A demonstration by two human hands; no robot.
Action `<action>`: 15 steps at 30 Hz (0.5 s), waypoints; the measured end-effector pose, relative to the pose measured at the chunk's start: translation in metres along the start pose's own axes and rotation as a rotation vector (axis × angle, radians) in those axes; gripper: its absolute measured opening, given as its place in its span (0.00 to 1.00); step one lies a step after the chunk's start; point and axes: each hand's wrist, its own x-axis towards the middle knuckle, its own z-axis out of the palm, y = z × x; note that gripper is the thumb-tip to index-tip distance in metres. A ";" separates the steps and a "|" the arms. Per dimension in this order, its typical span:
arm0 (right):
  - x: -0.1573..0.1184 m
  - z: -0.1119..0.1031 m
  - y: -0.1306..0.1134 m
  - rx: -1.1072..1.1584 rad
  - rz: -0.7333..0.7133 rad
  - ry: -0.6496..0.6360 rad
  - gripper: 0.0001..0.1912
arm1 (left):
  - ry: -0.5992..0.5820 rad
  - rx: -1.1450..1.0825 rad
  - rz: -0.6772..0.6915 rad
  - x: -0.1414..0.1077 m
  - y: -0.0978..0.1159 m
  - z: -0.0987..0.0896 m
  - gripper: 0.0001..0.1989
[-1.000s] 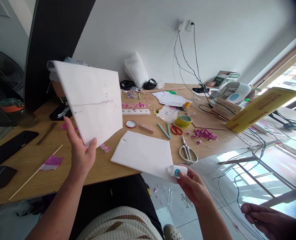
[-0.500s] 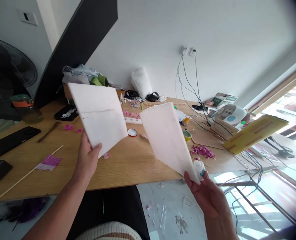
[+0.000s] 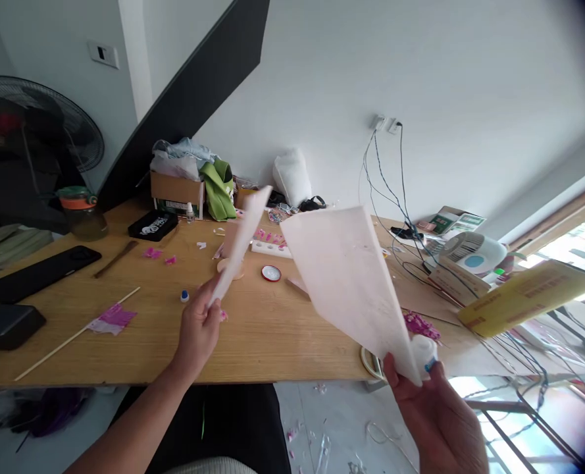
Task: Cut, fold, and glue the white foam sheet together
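Note:
My left hand (image 3: 198, 332) pinches the lower edge of a white foam sheet (image 3: 243, 243), which is turned nearly edge-on and slightly blurred. In my right hand (image 3: 433, 408) is a second white foam sheet (image 3: 344, 276), gripped at its lower corner and tilted with its broad face toward me. A small white bottle (image 3: 423, 352) with a blue label sits against that sheet, between the fingers of the same hand. Both sheets are above the wooden table (image 3: 272, 349). Below the left one lie a blue-and-white cap (image 3: 184, 296) and a red-rimmed round lid (image 3: 271, 273).
At left lie a thin stick (image 3: 75, 336) with pink-purple material, a black phone (image 3: 40, 270) and a brown stick (image 3: 116, 259). Behind stand a cardboard box (image 3: 176, 191) and a white tray (image 3: 267, 248). Purple scraps (image 3: 420, 324) and a yellow box (image 3: 529, 296) are at right.
The left foam sheet has turned from broad face to nearly edge-on and moved right, uncovering the blue-and-white cap. The view has shifted; the right hand still holds its sheet and bottle.

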 end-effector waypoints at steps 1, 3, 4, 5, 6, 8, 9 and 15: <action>0.001 -0.004 -0.005 -0.031 -0.022 -0.011 0.11 | -0.035 0.073 0.110 -0.001 0.000 -0.001 0.25; 0.007 -0.017 -0.016 -0.100 -0.095 -0.029 0.10 | -0.098 0.217 0.331 -0.003 0.001 -0.004 0.32; 0.011 -0.023 -0.022 -0.135 -0.155 -0.039 0.10 | -0.122 0.285 0.409 -0.004 0.001 -0.005 0.34; 0.017 -0.030 -0.028 -0.170 -0.226 -0.053 0.10 | -0.135 0.348 0.464 -0.005 0.001 -0.006 0.36; 0.023 -0.037 -0.033 -0.200 -0.304 -0.065 0.10 | -0.140 0.404 0.503 -0.006 0.001 -0.007 0.37; 0.034 -0.049 -0.037 -0.250 -0.446 -0.045 0.11 | -0.138 0.485 0.551 -0.007 -0.001 -0.008 0.36; 0.037 -0.053 -0.038 -0.272 -0.500 -0.008 0.12 | -0.137 0.511 0.568 -0.008 -0.002 -0.008 0.36; 0.025 -0.059 -0.029 -0.319 -0.563 0.159 0.08 | -0.201 0.460 0.574 -0.014 -0.006 -0.004 0.34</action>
